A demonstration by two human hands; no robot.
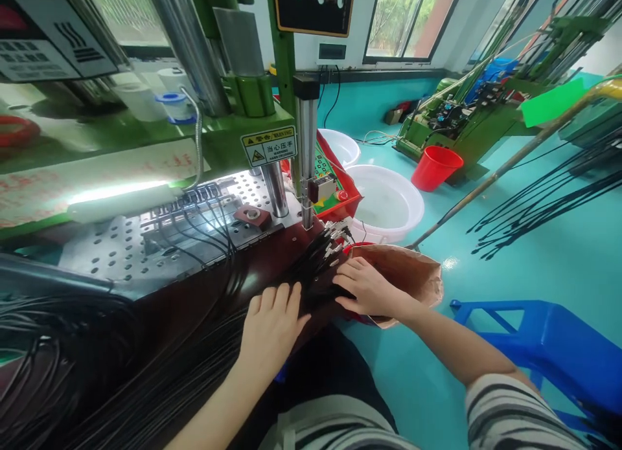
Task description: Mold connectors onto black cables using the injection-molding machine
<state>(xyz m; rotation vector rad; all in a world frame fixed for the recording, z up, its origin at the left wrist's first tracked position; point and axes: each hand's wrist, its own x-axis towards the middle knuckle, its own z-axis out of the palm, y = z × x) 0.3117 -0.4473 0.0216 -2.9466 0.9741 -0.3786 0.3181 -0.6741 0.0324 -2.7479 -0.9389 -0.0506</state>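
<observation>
A long bundle of black cables [194, 366] runs along the dark brown bench top [262, 252] and ends in silvery metal plugs [335, 233] at the bench's right end. My left hand [272, 324] lies over the bundle, its fingers bent round the cables and their tips partly hidden. Close to the plug ends, my right hand [364, 285] has its fingers curled about the same cables. Beneath the right forearm stands a paper-lined bin [422, 275]. More cables [179, 233] sit in a metal fixture on the perforated press plate [111, 249].
The green press [262, 100] with a hand-crushing warning label rises ahead. A red control box [340, 204] and white tubs [389, 201] stand beyond the bench. On the right are a blue stool [544, 333], a red bucket [436, 168] and hanging black cables [534, 197].
</observation>
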